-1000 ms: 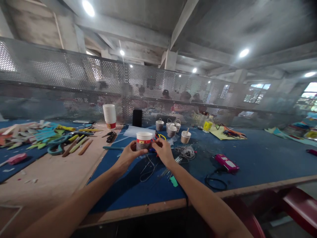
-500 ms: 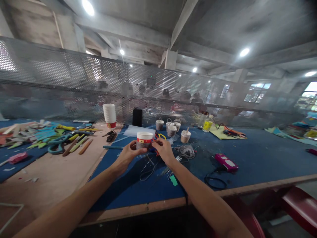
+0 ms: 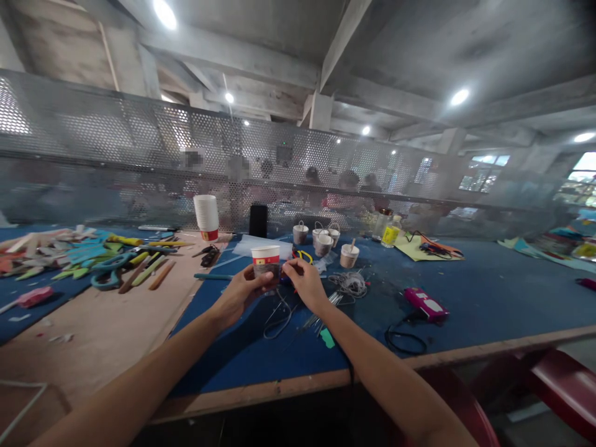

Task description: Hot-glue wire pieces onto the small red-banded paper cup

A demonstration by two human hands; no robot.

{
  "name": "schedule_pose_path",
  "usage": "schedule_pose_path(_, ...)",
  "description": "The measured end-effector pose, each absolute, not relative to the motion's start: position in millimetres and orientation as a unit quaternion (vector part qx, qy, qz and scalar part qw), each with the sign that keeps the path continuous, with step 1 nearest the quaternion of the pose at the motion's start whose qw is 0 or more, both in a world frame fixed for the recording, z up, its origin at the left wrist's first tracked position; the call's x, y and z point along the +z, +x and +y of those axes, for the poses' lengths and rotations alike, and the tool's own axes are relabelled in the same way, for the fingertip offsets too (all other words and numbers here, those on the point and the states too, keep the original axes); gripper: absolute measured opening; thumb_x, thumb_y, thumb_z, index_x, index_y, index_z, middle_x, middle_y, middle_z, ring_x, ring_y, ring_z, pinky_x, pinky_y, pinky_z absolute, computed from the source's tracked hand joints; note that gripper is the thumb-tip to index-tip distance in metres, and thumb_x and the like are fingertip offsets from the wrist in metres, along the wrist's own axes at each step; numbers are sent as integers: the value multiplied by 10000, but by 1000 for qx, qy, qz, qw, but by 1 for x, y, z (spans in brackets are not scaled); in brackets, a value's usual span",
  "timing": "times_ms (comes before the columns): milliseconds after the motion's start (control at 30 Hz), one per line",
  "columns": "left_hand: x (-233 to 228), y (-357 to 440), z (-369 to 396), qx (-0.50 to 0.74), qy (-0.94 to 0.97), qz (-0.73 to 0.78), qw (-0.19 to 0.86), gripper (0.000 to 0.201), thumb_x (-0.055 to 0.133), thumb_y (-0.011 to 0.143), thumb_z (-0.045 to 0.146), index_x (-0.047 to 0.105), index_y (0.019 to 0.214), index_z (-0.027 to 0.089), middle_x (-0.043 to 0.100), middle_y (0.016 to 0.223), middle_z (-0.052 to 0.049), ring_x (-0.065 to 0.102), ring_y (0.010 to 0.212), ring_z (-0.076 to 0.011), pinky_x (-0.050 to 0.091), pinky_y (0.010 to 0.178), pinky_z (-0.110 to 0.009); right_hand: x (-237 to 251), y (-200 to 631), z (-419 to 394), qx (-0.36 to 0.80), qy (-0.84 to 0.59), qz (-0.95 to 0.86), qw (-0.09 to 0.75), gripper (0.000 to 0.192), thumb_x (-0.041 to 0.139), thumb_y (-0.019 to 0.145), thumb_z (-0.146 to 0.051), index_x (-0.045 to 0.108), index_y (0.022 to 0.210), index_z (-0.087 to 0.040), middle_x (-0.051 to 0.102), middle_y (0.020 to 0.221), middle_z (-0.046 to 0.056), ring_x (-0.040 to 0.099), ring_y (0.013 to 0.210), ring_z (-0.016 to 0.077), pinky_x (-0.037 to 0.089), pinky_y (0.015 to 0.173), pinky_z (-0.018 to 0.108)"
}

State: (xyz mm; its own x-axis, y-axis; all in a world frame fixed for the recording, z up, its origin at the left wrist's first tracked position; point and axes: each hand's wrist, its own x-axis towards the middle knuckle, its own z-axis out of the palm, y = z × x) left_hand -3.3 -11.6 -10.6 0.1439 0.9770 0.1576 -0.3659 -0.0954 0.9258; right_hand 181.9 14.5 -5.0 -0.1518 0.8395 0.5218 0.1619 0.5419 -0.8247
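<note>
My left hand [image 3: 244,287] is wrapped round a paper cup [image 3: 266,255], white at the rim with a red band and a grey covering on its lower part. The cup is upright above the blue mat [image 3: 218,357]. Close to the cup's right side, my right hand [image 3: 305,284] has thumb and forefinger pinched together; what they hold, if anything, is too small to make out. A loop of grey cord [image 3: 279,335] lies below the hands. To the right of my right hand is a tangled bundle of grey cord [image 3: 349,284], with thin metal rods [image 3: 321,316] beside my wrist.
Several small grey cups with loop handles [image 3: 323,245] stand behind, near a cup with a stick [image 3: 349,256]. A paper cup stack [image 3: 206,217], scissors [image 3: 109,270] and clay tools are left. A pink power bank-like device [image 3: 424,304] with a black cable lies right.
The paper cup has shifted slightly left and turned in my left hand. My right fingers have drawn a little away from its side.
</note>
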Motion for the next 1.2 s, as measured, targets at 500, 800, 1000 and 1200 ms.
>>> schedule_pose_path(500,-11,-6,-7,595,416,293,622,348,792,816,174,711,1153,146,754,1169,-127,733,980,-216,595,857,-300,-6,179,5,207,-346,-754,519,192,608,928,-344,659,1040,-196,733,894,41,695,810,190,527,803,299)
schedule_pose_path(800,-3,-8,-11,606,372,269,649,258,766,844,180,703,1094,163,774,1022,-74,749,905,-187,604,799,-253,-11,177,-2,14,-313,-855,412,149,598,989,-283,697,931,-187,751,930,47,672,912,191,423,914,332)
schedule_pose_path(1000,6,-10,-16,605,328,286,667,150,762,847,163,691,979,157,750,861,-29,713,684,-112,575,591,-161,-3,181,-2,-25,-358,-864,354,311,522,1034,-400,725,915,-196,724,974,61,657,937,180,428,868,297)
schedule_pose_path(1200,9,-10,-18,604,327,291,666,166,787,825,170,668,941,164,691,760,6,676,603,-100,515,476,-143,16,218,13,-13,-577,-780,242,249,581,975,-424,692,981,-201,739,1001,71,690,870,214,445,760,296)
